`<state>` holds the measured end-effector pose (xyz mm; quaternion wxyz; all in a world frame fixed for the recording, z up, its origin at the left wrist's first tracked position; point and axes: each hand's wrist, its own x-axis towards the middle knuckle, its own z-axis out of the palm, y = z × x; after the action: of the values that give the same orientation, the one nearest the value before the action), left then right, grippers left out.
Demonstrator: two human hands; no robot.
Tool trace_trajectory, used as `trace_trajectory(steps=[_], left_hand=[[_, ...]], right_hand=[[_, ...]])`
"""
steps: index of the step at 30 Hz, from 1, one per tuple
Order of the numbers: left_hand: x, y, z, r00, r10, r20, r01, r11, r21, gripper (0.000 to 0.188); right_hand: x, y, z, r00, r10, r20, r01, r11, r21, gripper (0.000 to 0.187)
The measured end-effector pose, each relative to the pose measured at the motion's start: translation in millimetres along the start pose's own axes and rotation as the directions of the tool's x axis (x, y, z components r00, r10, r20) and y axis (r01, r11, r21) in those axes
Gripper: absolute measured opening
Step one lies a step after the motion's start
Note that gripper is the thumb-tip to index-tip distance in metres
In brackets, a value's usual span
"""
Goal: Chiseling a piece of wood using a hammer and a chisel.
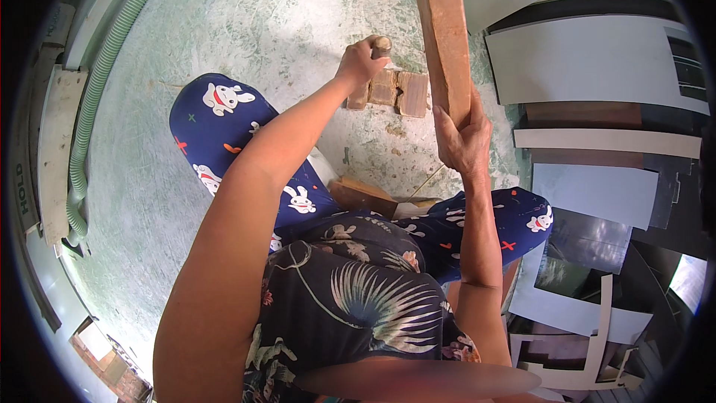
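My left hand (pixel 361 64) is closed around the upright wooden handle (pixel 382 45) of what looks like a chisel. Its round end shows above my fist, and its blade is hidden. Just below and beside that hand, a wood block (pixel 383 88) lies on the floor, with gaps and chipped edges across it. A second squared piece (pixel 412 94) sits against its right side. Raised on the right, a long thick wooden bar (pixel 444 37) is gripped near its lower end by my right hand (pixel 464 134). The bar's far end reaches the top edge of the view.
Between my knees lies a brown wood piece (pixel 364 195). Wood crumbs (pixel 395 131) dot the worn floor (pixel 134 172). Stacked panels and boards (pixel 589 60) crowd the right side. A ribbed green hose (pixel 97 112) runs along the left, beside a plank (pixel 61 157).
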<state>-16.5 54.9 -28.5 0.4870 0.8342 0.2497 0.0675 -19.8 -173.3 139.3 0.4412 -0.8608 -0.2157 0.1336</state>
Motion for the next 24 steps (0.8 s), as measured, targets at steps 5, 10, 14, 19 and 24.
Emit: trace_trajectory(steps=[5, 10, 14, 19, 24], left_hand=[[3.9, 20.5, 2.8, 0.995, -0.002, 0.099, -0.001, 1.000, 0.029, 0.046], [7.8, 10.6, 14.3, 0.998, 0.060, -0.003, -0.059, 0.998, 0.029, 0.040], [5.0, 3.8, 0.5, 0.984, 0.134, -0.119, -0.136, 0.991, -0.010, 0.039], [4.3, -1.1, -4.8, 0.994, 0.040, -0.103, -0.042, 0.999, -0.018, 0.038], [0.2, 5.8, -5.5, 0.999, -0.016, -0.036, 0.014, 0.999, -0.038, 0.042]], right_hand=[[1.5, 7.3, 16.9, 0.976, 0.172, 0.135, -0.142, 0.967, -0.211, 0.063], [-3.1, 30.9, 18.6, 0.981, 0.127, 0.145, -0.104, 0.982, -0.158, 0.062], [-4.0, 24.2, 7.5, 0.995, 0.085, 0.056, -0.083, 0.996, -0.044, 0.063], [0.0, 21.8, 1.9, 0.996, 0.086, 0.000, -0.086, 0.996, 0.012, 0.064], [1.5, 19.5, 1.5, 0.997, 0.075, 0.021, -0.075, 0.997, 0.014, 0.064]])
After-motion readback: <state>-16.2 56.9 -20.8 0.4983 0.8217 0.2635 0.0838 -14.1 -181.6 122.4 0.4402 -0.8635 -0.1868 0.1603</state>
